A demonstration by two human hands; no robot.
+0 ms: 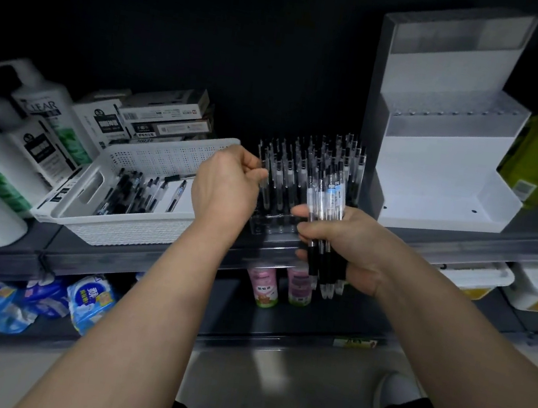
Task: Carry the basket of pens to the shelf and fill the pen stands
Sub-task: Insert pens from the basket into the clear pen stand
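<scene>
Your right grip (341, 248) clutches a bundle of pens (325, 196) as ready stock while your left grip (225, 187) pinches one pen (264, 193) into the stand (271, 225).

1. The right hand (351, 246) grips a bundle of pens (326, 205) upright with the tips down, at the near edge of the clear pen stand (301, 160).
2. The left hand (225, 185) pinches a single pen (265, 186) at the stand's left side.
3. The stand sits on the shelf (148, 263), crowded with upright pens.
4. A white basket (139, 234) stands just left of it, with loose pens (134, 192) lying inside.
5. A white display unit (439, 165) stands to the right; shampoo bottles (42, 109) and small boxes (165, 116) are to the left.
</scene>
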